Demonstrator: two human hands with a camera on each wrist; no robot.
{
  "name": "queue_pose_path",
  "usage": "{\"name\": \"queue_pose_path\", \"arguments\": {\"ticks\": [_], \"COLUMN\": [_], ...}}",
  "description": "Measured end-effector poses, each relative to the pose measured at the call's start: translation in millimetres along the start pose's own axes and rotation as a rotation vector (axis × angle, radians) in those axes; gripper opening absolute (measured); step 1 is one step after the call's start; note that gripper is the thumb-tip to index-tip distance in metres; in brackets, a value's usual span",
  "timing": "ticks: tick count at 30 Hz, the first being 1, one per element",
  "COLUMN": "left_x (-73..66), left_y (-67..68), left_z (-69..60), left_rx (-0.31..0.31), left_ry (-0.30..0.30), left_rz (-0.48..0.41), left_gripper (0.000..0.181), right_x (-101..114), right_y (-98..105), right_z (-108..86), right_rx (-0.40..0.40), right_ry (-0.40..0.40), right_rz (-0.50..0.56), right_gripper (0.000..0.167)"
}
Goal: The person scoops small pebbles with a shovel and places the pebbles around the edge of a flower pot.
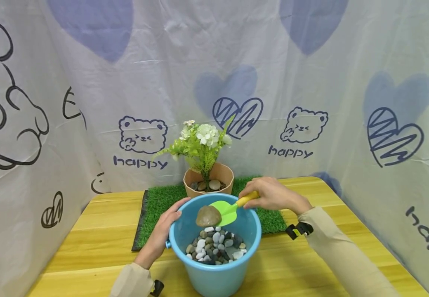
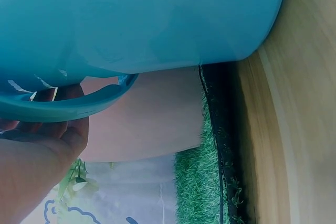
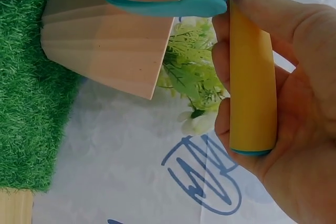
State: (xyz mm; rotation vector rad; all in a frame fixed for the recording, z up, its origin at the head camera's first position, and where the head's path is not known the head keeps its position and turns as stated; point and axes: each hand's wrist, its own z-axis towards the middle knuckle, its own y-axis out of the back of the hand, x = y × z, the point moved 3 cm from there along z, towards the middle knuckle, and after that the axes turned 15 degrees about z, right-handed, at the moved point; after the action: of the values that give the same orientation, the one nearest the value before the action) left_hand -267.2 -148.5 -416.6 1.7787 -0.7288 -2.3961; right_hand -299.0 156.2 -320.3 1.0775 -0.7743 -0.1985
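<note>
A blue bucket (image 1: pixel 214 278) holds several grey, white and dark pebbles (image 1: pixel 218 247). My left hand (image 1: pixel 164 225) holds the bucket at the left of its rim. In the left wrist view, its fingers (image 2: pixel 63 95) reach behind the bucket's handle (image 2: pixel 79 109) to the wall. My right hand (image 1: pixel 274 194) grips the yellow handle (image 3: pixel 252 82) of a small toy shovel over the bucket's right rim. The shovel's green blade (image 1: pixel 226 213) points left above the pebbles. A large brown stone (image 1: pixel 208 216) is at the blade's front end, inside the bucket's mouth.
Behind the bucket, a peach flowerpot (image 1: pixel 227 181) stands on a mat of artificial grass (image 1: pixel 162 198), holding white flowers (image 1: pixel 207 135) and a few stones. All stand on a wooden table (image 1: pixel 107 231), with printed cloth (image 1: pixel 185 49) hanging around it.
</note>
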Motion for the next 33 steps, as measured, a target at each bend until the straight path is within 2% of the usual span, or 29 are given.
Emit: {"name": "queue_pose_path", "arguments": {"ticks": [4,10,14,19,25,30,33], "left_x": [0.5,-0.3,-0.4,0.3,0.5,0.8,1.0], "left_y": [-0.3,0.1,-0.2,-0.3,-0.2,-0.4,-0.5], "left_z": [-0.1,0.3,0.2,-0.1,0.1,0.1,0.4], "left_rx": [-0.004,-0.003,-0.001,0.003,0.001,0.002,0.009], "left_ry": [0.006,0.007,0.005,-0.002,-0.008,-0.011,-0.017], "left_rz": [-0.001,-0.007,-0.011,-0.013,-0.002,-0.01,-0.024], "left_gripper": [0.049,0.049,0.05,0.049,0.049,0.05,0.051], "right_x": [-2,-4,-7,-10,-17,-24,-31], "right_y": [2,6,7,7,13,18,21], "right_z": [2.2,4.7,6.2,8.9,13.3,18.3,22.0], "right_rx": [-0.007,-0.008,-0.008,0.0,-0.048,-0.051,-0.064], "right_ry": [-0.003,-0.064,-0.071,-0.057,-0.034,-0.073,-0.124], "right_rz": [-0.003,-0.003,0.005,-0.006,-0.068,-0.049,-0.02], "right_gripper": [0.026,0.025,0.026,0.026,0.026,0.027,0.027]}}
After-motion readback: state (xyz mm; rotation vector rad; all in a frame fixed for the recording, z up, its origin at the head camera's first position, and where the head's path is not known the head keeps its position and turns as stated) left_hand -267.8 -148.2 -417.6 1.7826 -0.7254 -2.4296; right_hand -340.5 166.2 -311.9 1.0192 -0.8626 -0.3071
